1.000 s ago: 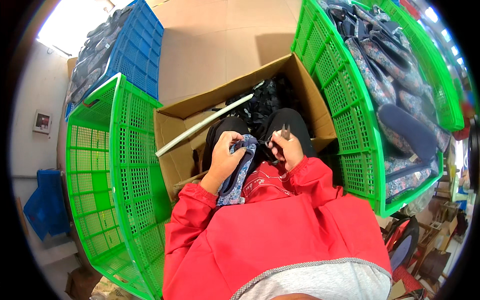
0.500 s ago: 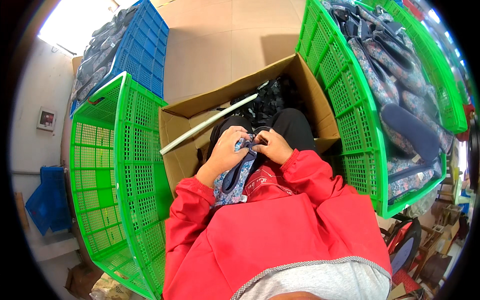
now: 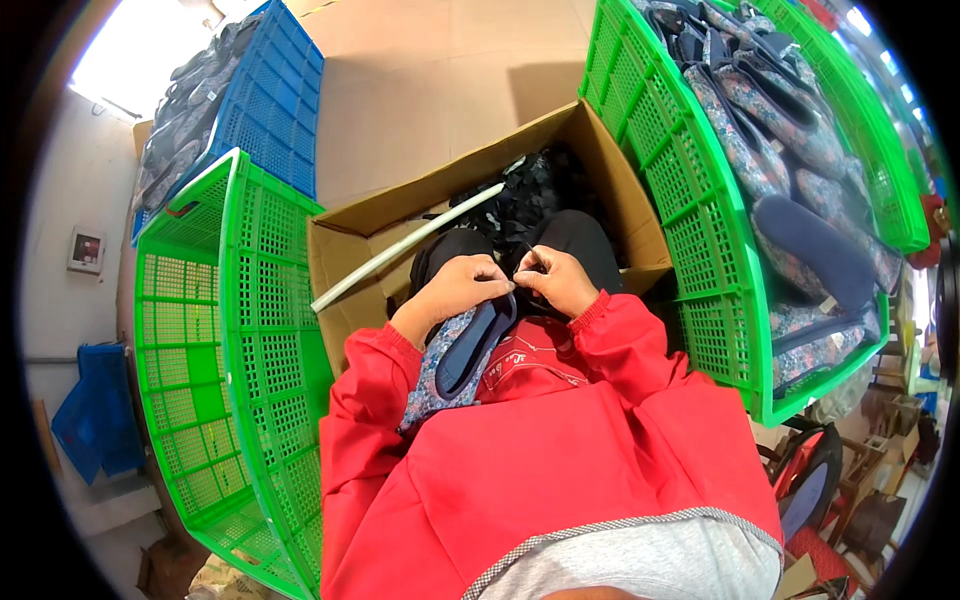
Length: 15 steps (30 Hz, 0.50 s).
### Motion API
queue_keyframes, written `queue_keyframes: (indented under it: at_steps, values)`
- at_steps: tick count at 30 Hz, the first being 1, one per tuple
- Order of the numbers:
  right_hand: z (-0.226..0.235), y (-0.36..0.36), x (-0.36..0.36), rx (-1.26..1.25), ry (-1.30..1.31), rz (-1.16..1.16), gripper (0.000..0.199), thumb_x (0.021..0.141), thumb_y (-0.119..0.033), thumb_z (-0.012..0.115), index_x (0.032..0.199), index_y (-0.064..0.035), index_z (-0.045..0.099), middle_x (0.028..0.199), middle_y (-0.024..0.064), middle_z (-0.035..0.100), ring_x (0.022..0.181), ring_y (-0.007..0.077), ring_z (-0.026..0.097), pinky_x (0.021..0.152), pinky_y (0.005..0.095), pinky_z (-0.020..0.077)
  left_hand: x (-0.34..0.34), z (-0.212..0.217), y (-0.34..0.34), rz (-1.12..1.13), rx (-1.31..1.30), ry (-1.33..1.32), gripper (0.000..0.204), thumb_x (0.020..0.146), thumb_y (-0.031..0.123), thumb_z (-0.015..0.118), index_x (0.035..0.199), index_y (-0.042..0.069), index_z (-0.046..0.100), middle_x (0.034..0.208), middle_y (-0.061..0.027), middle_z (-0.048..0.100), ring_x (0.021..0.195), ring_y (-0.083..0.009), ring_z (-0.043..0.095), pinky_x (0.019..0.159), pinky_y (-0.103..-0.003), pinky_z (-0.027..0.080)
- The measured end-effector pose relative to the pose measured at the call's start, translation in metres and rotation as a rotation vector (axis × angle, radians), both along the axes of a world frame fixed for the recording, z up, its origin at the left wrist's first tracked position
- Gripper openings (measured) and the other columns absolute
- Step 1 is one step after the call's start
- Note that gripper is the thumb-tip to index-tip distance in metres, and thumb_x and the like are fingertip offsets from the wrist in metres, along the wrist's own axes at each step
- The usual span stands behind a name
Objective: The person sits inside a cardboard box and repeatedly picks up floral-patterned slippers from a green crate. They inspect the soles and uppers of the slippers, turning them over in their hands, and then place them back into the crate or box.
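A floral blue cloth shoe [image 3: 450, 370] with a dark navy inside lies tilted across my lap. My left hand [image 3: 462, 290] is closed round its far end, thumb and fingers pinching near the edge. Close beside those fingertips, my right hand [image 3: 556, 280] is also closed in a pinch. A slim dark thing [image 3: 536, 258] shows between its fingers, too small to make out. The fingertips of both hands almost meet over the shoe's end. Part of the shoe is covered by my left hand and sleeve.
Ahead of my knees stands a cardboard box [image 3: 345, 240] with black scraps [image 3: 545, 190] and a white rod [image 3: 410, 245] across it. A green crate [image 3: 235, 330] stands at left, a blue one [image 3: 270, 110] behind it. At right, another green crate [image 3: 690, 220] is full of floral shoes [image 3: 790, 120].
My right hand has drawn slightly back from the shoe and turned, with the slim dark thing now showing in it. The shoe's inside shows more openly. The whole view has shifted slightly.
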State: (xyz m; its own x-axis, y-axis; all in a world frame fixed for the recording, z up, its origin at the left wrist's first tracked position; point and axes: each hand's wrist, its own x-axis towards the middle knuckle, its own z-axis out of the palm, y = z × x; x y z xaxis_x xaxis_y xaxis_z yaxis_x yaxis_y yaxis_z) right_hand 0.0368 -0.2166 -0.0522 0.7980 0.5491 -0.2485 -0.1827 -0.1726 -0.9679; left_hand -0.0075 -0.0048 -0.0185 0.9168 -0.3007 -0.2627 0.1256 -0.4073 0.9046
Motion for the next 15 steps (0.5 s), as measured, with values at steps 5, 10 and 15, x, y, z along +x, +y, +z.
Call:
queue_keyframes:
  at_steps: [5, 10, 15]
  values:
    - [-0.006, 0.003, -0.002, 0.037, -0.046, -0.100, 0.013, 0.084, -0.012, 0.072, 0.088, -0.0035, 0.062, 0.074, 0.0003, 0.062, 0.063, 0.0077, 0.055, 0.058, 0.0248, 0.0446, 0.011, -0.003, -0.005, 0.092, -0.076, 0.322, 0.012, 0.080, 0.012, 0.072, 0.082, 0.001, 0.070, 0.076, -0.0007, 0.061, 0.071, -0.0101, 0.055, 0.066, -0.026, 0.044]
    - [0.007, -0.013, 0.003, 0.089, 0.142, -0.362, 0.013, 0.092, -0.015, 0.063, 0.101, -0.0058, 0.067, 0.078, -0.0006, 0.061, 0.064, 0.0061, 0.055, 0.054, 0.0212, 0.0419, 0.018, -0.005, -0.004, 0.179, -0.172, 0.485, 0.007, 0.079, 0.010, 0.071, 0.078, 0.003, 0.069, 0.071, -0.0010, 0.063, 0.065, -0.0104, 0.057, 0.063, -0.025, 0.045]
    - [0.037, -0.042, -0.010, 0.239, 0.273, -0.200, 0.031, 0.105, -0.034, 0.043, 0.116, -0.0072, 0.056, 0.082, 0.0045, 0.065, 0.053, 0.0039, 0.047, 0.046, 0.0187, 0.0360, 0.020, -0.007, -0.002, 0.229, -0.237, 0.517, 0.009, 0.076, 0.010, 0.071, 0.077, 0.001, 0.071, 0.074, -0.0021, 0.064, 0.069, -0.0124, 0.057, 0.066, -0.025, 0.045]
